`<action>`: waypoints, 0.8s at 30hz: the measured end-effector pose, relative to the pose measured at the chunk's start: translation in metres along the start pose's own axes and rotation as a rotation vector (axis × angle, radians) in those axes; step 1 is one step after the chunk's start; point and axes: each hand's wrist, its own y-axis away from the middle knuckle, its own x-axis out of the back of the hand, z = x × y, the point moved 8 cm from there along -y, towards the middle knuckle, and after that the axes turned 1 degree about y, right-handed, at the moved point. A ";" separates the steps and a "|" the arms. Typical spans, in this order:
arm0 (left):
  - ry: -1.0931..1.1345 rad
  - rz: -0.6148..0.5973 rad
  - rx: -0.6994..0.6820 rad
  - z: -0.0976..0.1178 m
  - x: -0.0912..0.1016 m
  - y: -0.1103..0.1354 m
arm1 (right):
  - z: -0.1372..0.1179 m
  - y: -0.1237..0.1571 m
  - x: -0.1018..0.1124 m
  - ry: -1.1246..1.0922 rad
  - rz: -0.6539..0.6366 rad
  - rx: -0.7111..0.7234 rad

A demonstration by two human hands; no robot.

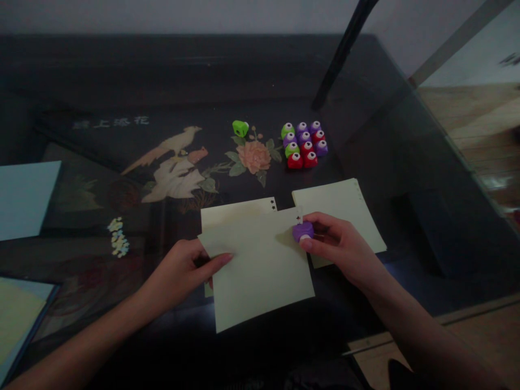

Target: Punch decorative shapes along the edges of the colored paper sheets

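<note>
My left hand point(199, 265) pinches the left edge of a pale yellow-green paper sheet point(260, 271), thumb on top. Between the thumb and fingers of my right hand point(333, 235) is a small purple craft punch point(303, 232) with a white button. The punch sits at the sheet's right edge, just below a star-shaped hole near the top right corner. Whether its jaws are pressed together I cannot tell. Partly hidden beneath, another sheet point(239, 210) shows star holes in its corner. A stack of similar sheets point(329, 197) lies to the right, partly behind my right hand.
Several red, purple and green punches point(304, 145) stand grouped at the back. A lone green punch point(240, 128) lies left of them. Small paper cut-outs point(117, 237) are heaped on the left. Blue paper point(26, 197) and a yellow-topped pile point(20, 314) lie at far left. A dark pole point(343, 54) rises behind.
</note>
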 end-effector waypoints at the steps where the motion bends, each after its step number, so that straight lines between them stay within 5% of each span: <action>1: -0.003 -0.002 0.001 -0.001 0.000 0.000 | 0.000 0.000 0.000 0.002 0.001 -0.003; 24: 0.015 -0.009 -0.003 -0.003 -0.004 -0.001 | -0.003 0.000 0.000 0.004 0.002 0.021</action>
